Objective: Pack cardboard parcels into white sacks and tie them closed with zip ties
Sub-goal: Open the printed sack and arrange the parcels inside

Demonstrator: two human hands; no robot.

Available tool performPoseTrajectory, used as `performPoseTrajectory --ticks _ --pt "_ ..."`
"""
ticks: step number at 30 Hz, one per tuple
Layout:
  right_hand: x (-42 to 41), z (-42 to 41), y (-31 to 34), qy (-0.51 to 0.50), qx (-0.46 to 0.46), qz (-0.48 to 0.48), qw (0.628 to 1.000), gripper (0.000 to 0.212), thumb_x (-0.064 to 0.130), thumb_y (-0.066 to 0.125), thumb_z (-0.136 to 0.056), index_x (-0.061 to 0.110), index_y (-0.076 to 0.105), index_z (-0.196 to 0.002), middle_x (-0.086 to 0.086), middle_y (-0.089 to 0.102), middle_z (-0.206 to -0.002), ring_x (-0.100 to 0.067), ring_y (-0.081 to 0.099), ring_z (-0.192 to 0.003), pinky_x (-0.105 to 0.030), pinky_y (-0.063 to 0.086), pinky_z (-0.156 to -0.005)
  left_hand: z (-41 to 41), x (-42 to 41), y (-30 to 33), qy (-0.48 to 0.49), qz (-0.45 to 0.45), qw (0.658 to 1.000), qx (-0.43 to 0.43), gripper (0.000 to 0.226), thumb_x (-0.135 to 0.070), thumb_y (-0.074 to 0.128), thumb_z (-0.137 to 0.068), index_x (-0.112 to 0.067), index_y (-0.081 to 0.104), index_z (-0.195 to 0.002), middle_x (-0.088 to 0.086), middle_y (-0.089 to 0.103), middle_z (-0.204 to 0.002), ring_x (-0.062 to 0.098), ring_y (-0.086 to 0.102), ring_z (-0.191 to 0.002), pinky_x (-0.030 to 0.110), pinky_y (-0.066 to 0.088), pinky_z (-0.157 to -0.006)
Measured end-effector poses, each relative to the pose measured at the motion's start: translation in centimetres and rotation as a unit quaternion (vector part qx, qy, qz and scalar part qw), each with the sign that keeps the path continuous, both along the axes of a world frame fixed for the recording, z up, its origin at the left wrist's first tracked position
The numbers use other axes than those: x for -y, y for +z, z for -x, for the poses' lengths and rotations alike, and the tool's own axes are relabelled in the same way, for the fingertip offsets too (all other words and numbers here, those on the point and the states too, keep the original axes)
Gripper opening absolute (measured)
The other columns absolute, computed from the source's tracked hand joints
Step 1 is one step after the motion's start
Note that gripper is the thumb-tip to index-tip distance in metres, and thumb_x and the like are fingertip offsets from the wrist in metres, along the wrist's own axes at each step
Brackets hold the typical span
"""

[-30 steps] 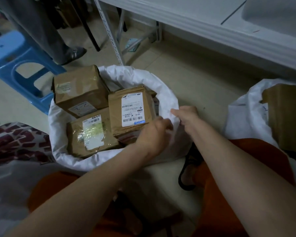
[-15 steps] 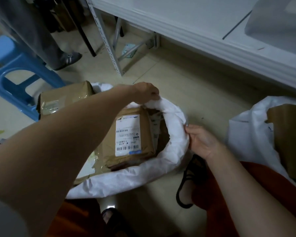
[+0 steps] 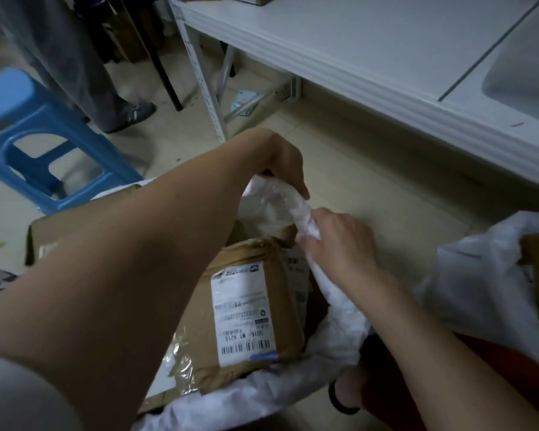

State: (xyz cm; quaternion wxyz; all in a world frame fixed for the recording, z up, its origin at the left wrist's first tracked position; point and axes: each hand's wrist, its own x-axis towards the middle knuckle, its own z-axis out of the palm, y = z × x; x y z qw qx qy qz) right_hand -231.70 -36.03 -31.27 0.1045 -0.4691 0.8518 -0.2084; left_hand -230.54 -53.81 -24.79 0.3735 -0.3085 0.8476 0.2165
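White sack point(image 3: 339, 309) on floor, packed with cardboard parcels; labelled parcel point(image 3: 246, 312) on top at its mouth. Left hand point(image 3: 280, 160) fingers curled on far rim, right hand point(image 3: 339, 237) fingers clenched on near-right rim. Presumably bunching mouth for zip tie; none seen.
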Motion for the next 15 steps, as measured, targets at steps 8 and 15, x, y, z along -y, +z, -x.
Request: performPoseTrajectory --ticks 8,15 --pt "0.7 7.2 -3.4 -0.102 0.696 0.03 0.71 0.011 -0.001 0.052 -0.087 -0.002 0.062 -0.083 -0.011 0.07 -0.069 -0.021 0.068 -0.063 -0.024 0.056 -0.056 -6.9 4.3 0.4 -0.089 0.129 0.987 -0.022 0.08 -0.041 0.081 -0.067 -0.03 0.042 -0.136 -0.005 0.043 -0.14 0.021 0.045 -0.125 0.033 0.038 -0.103" --pt "1.0 8.1 -4.5 -0.053 0.717 0.011 0.695 0.051 0.018 0.09 -0.044 -0.005 0.062 -0.081 -0.015 0.068 -0.072 -0.025 0.066 -0.069 -0.026 0.056 -0.059 -8.6 7.1 -3.6 -0.041 0.224 0.969 -0.097 0.03 -0.026 0.06 -0.088 -0.018 0.062 -0.117 0.007 0.062 -0.115 0.026 0.057 -0.101 0.034 0.047 -0.084"
